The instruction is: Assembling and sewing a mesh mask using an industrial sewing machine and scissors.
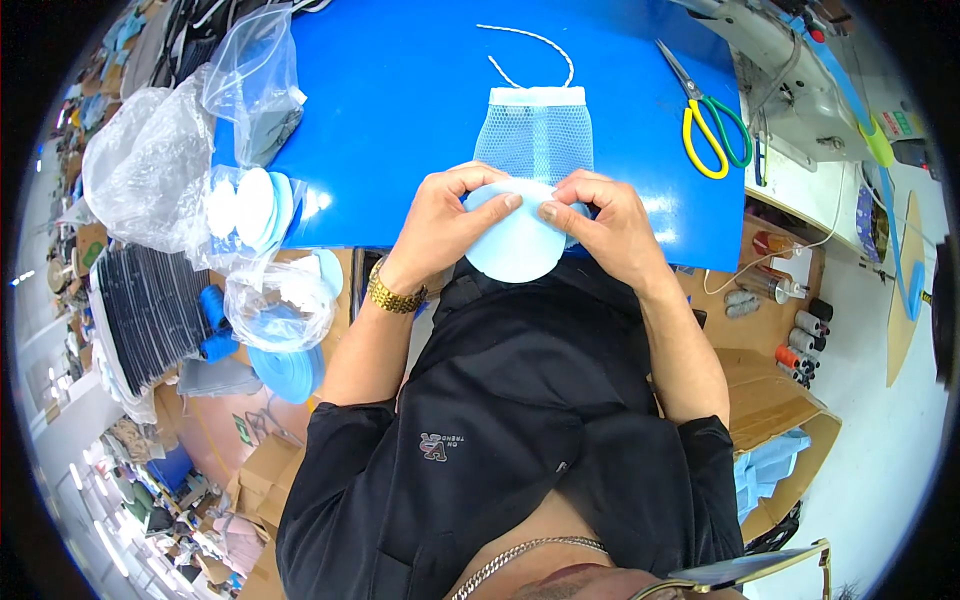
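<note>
My left hand (465, 210) and my right hand (593, 215) pinch a rounded pale blue piece of fabric (515, 250) at its upper part, near the table's front edge, with thumbs on its face. Right behind it a light blue mesh bag (535, 135) with a white top band lies on the blue table (370, 110); whether my hidden fingertips also grip it I cannot tell. A white cord (540, 40) curves above the bag. Green-and-yellow scissors (705, 135) lie to the right of the bag.
Clear plastic bags (145, 165) and round white and pale blue pieces (255, 210) sit at the left, above stacked dark strips (150, 310) and blue rolls (285, 375). At the right stand a sewing machine (800, 90), thread spools (800, 350) and an open cardboard box (760, 400).
</note>
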Demonstrator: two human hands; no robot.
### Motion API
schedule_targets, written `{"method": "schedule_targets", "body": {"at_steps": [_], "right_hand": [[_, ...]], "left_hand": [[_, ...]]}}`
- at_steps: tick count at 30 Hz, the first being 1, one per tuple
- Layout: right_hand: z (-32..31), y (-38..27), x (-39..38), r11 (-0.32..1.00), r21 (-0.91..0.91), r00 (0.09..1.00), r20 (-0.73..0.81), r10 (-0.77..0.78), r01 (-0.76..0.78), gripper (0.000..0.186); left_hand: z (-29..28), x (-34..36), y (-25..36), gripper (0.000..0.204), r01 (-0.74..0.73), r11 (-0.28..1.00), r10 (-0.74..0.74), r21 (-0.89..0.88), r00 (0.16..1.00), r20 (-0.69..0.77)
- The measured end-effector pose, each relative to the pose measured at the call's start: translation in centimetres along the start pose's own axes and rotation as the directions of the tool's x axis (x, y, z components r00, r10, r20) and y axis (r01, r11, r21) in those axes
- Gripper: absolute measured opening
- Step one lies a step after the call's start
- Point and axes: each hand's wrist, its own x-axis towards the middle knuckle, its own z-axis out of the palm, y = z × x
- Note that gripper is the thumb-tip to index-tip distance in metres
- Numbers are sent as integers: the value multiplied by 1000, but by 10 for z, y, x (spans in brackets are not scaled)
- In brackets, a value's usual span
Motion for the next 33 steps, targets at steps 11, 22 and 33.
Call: {"method": "schedule_targets", "body": {"at_steps": [11,22,33], "right_hand": [[4,-13,-4,980,-143,985,-77,-152,140,17],[0,-17,-6,984,-144,984,-121,-127,110,15],[5,-10,-7,985,-133,974,-183,-132,109,19]], "left_hand": [[0,-10,12,18,-1,982,22,189,994,-111],[3,-10,11,14,-71,986,91,148,986,-137],[8,-9,8,13,-37,998,43,45,987,-157]]}}
